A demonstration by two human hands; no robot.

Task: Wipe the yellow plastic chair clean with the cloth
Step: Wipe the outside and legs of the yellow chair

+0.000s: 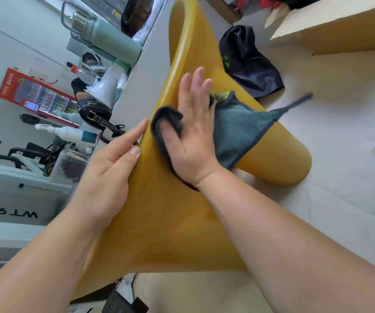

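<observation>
Plastic, smooth and glossy, forms the yellow chair (170, 222), a single moulded shell with rounded rims that runs from six o'clock up to twelve o'clock in the head view; one curved part bulges toward three o'clock on the pale floor (340, 154). The cloth (238, 132), a soft, nubby grey-teal towel with a darker stitched edge, lies on the shell at the centre, one corner trailing toward two o'clock. The right hand (193, 132) lies flat on the cloth, fingers spread, thumb tucked under a fold. The left hand (109, 172) is open, fingers straight together, pressed against the chair's edge at nine o'clock. A dark fabric bag (249, 62) lies at one o'clock, beside a cardboard box (340, 26).
</observation>
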